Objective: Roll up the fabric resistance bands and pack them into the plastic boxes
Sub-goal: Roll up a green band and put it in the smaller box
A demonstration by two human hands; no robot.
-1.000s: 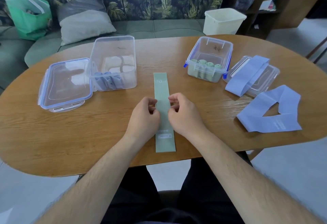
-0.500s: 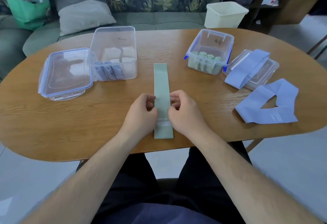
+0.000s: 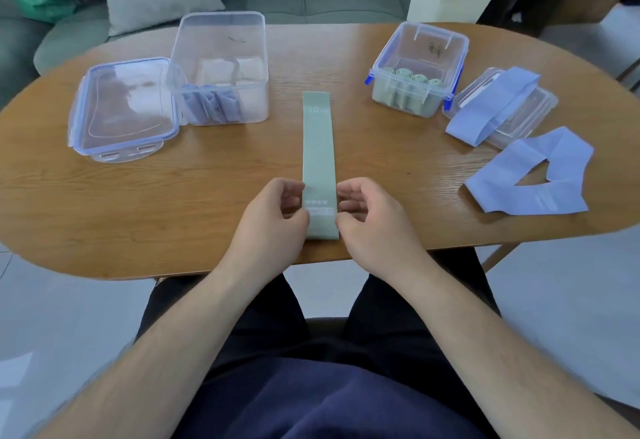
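Left hand: we see the left hand point(image 3: 273, 220) at the left edge of the green band point(image 3: 318, 147), fingers curled and thumb tip against the fabric. We cannot tell whether it really pinches the edge.
Right hand: the right hand point(image 3: 375, 225) mirrors it on the right edge, fingers curled and thumb tip at the fabric. Again we cannot tell whether it has a true hold.
Green band: it lies flat and unrolled on the wooden table point(image 3: 207, 192), running straight away from us. Its near end sits between our hands, close to the table's front edge.
Left box: a tall clear box point(image 3: 221, 54) stands open on the far left, with rolled blue bands point(image 3: 211, 106) upright against its front wall.
Left lid: its lid point(image 3: 121, 109) lies flat just beside that box.
Right box: a smaller box with blue clips point(image 3: 420, 57) stands open, holding rolled green bands point(image 3: 412, 78).
Right lid: a second lid point(image 3: 535, 112) lies just right of it, with a flat blue band point(image 3: 495, 106) draped across.
Loose band: another blue band point(image 3: 516, 178) lies as an open loop nearer the table's right end.
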